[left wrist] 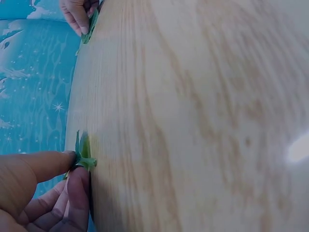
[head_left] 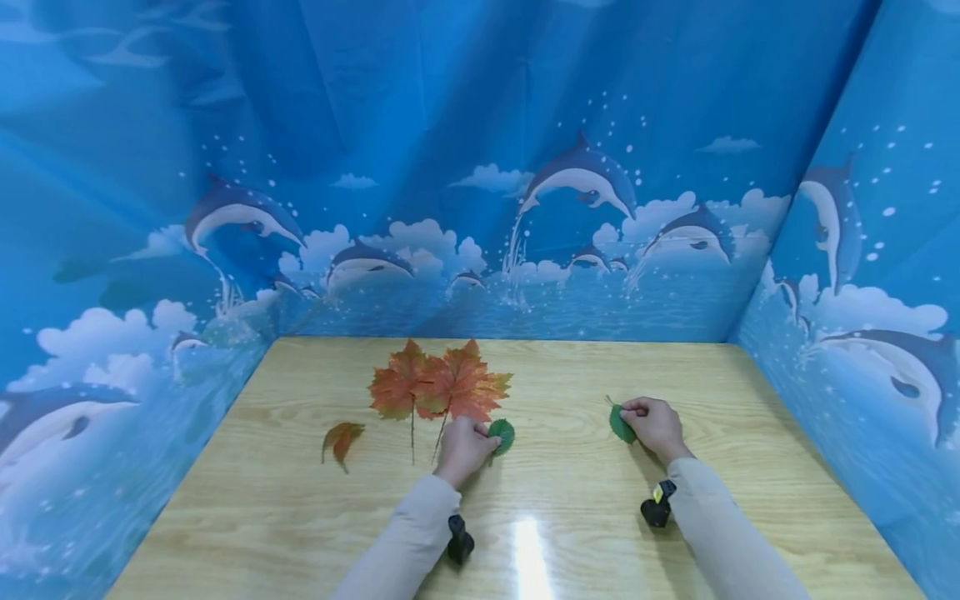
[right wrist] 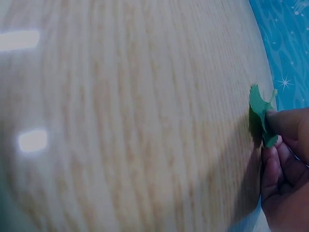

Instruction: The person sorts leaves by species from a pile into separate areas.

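My left hand [head_left: 463, 448] pinches a green leaf [head_left: 502, 437] by its edge, close over the table and just in front of the red-orange maple leaves [head_left: 459, 379]. In the left wrist view, thumb and fingers meet on that leaf [left wrist: 84, 153]. Further right, my right hand [head_left: 657, 426] pinches a second green leaf [head_left: 622, 425], its stem pointing up and left. The right wrist view shows the thumb pressed against this leaf [right wrist: 260, 113], which has a toothed edge. Part of each leaf is hidden by the fingers.
A small orange-brown leaf [head_left: 342, 442] lies on the wooden table [head_left: 570, 533] at the left. Two maple leaves overlap at the back, their thin stems toward me. Blue dolphin-printed cloth [head_left: 465, 108] walls the back and sides. A black camera [head_left: 657, 505] hangs at each wrist.
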Demonstrator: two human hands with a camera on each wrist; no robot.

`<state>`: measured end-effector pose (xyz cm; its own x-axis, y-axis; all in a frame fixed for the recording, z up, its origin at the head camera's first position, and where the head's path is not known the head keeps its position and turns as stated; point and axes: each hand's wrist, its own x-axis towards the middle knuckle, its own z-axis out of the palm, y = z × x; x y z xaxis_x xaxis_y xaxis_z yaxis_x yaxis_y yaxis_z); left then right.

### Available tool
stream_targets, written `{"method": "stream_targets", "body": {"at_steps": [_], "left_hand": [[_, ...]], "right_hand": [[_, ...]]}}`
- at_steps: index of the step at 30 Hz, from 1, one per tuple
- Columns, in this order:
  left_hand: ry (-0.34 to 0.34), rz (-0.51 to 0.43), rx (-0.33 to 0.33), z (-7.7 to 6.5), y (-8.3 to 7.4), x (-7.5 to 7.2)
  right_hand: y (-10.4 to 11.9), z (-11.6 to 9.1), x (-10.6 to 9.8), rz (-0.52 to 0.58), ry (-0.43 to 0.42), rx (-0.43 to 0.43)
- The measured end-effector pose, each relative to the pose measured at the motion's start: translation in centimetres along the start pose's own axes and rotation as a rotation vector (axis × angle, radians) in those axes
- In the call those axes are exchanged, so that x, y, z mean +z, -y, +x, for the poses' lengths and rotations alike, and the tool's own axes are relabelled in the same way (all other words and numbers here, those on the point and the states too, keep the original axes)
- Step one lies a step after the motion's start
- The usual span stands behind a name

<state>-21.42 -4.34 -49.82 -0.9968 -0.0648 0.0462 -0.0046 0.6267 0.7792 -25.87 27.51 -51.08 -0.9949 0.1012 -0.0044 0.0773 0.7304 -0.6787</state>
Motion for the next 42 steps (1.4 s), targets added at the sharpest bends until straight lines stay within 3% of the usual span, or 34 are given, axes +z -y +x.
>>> {"method": "stream_targets", "body": {"at_steps": [4, 9, 16, 23, 30, 38, 42], "left_hand": [[0.026, -0.035, -0.036, 0.1, 0.0, 0.2], [0.096, -0.215, -0.071, 0.3, -0.7, 0.8], [0.161, -0.420, -0.127, 0.1, -4.0, 3.0], [0.158, -0.534, -0.177, -0.3, -7.0, 6.7], [0.132, -0.619, -0.274, -0.2, -9.1, 10.0], [0.069, -0.637, -0.349, -0.4, -9.8, 12.7], [0.061, -0.657, -0.374, -0.4, -9.6, 13.2]], "right_hand": [[-0.1, 0.0, 0.0, 0.003, -0.005, -0.002], [0.1, -0.1, 0.0, -0.005, -0.022, -0.010], [0.1, -0.2, 0.2, 0.003, -0.039, -0.018], [0.2, -0.1, 0.3, -0.006, -0.056, -0.022], [0.2, 0.0, 0.4, 0.019, -0.077, -0.030], [0.7, -0.5, 0.0, 0.034, -0.110, -0.026], [0.8, -0.2, 0.1, 0.025, -0.092, -0.006]]}}
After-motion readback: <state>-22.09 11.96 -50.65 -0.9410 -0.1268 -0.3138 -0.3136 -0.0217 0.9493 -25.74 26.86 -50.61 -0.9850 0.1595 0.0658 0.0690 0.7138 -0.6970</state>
